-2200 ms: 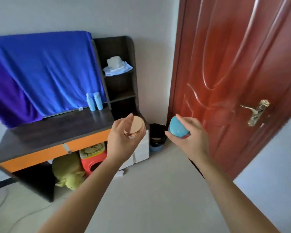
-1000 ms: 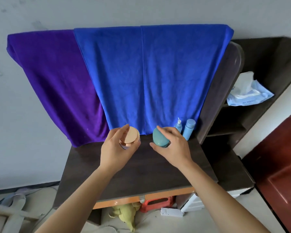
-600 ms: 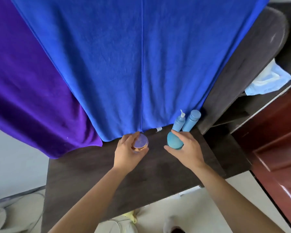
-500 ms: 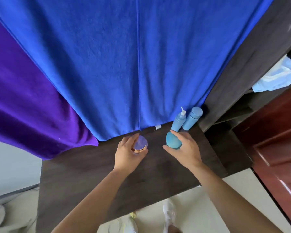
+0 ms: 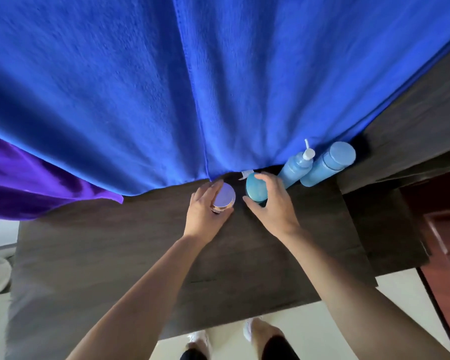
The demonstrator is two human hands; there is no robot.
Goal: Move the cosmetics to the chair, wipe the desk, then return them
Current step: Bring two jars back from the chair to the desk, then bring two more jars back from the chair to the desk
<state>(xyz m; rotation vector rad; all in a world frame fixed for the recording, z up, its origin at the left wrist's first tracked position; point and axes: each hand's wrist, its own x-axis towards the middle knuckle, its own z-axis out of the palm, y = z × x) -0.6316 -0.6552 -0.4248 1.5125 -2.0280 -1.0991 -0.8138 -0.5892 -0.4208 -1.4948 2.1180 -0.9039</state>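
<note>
My left hand (image 5: 205, 211) grips a small round jar with a gold rim and shiny lid (image 5: 224, 198), low over the back of the dark wooden desk (image 5: 115, 255). My right hand (image 5: 273, 206) holds a teal rounded container (image 5: 255, 187) right beside the jar, also at the desk's back edge. Two light blue bottles stand at the back right corner: a pump bottle (image 5: 295, 166) and a capped bottle (image 5: 327, 163). Whether the jar and the teal container touch the desk surface I cannot tell.
A blue towel (image 5: 218, 87) hangs over the back of the desk, with a purple towel (image 5: 24, 193) to its left. A dark shelf side (image 5: 413, 126) rises at the right and a red door (image 5: 447, 255) stands beyond it. My feet show below the desk's front edge.
I walked from the door up to the desk carrying both items. My hands lowered the jar and the teal container to the back of the desk, closer to the blue bottles.
</note>
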